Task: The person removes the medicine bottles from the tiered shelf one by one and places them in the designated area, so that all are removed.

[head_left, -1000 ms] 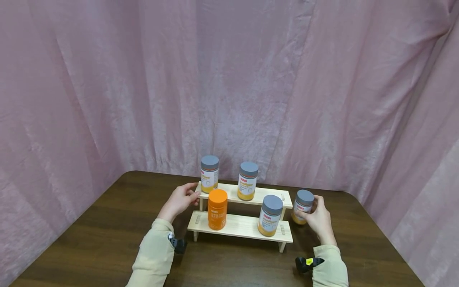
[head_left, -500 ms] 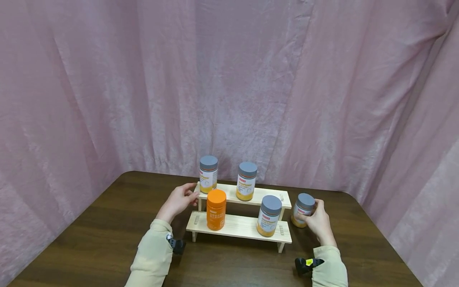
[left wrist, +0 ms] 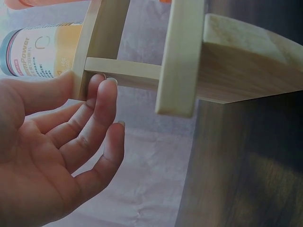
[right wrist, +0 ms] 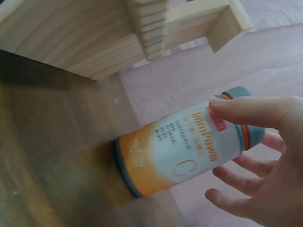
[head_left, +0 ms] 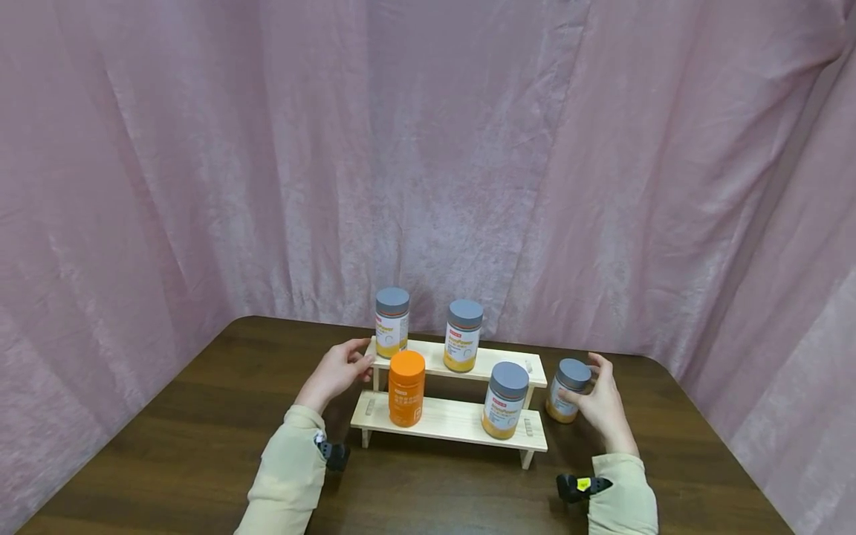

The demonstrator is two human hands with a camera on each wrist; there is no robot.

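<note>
A two-tier wooden display rack (head_left: pixel 441 417) stands on the dark table. My left hand (head_left: pixel 337 374) pinches the left end of its upper shelf, thumb on top and fingers curled below, as the left wrist view (left wrist: pixel 80 151) shows. To the right of the rack, a grey-lidded supplement jar (right wrist: pixel 175 146) stands upright on the table. My right hand (head_left: pixel 602 401) is around its upper part with the fingers spread loosely. The thumb lies across the label near the lid; the fingers behind look apart from the jar, though contact there is partly hidden.
Two grey-lidded jars, one left (head_left: pixel 391 323) and one central (head_left: pixel 463 336), stand on the upper shelf. An orange jar (head_left: pixel 406 390) and another grey-lidded jar (head_left: pixel 504 401) stand on the lower shelf. A pink curtain (head_left: pixel 428 163) hangs behind the table (head_left: pixel 200 446).
My right hand has loosened around the jar, its fingers spreading and drawing slightly to the right. The jar shifted slightly right earlier. My left hand keeps its place on the rack.
</note>
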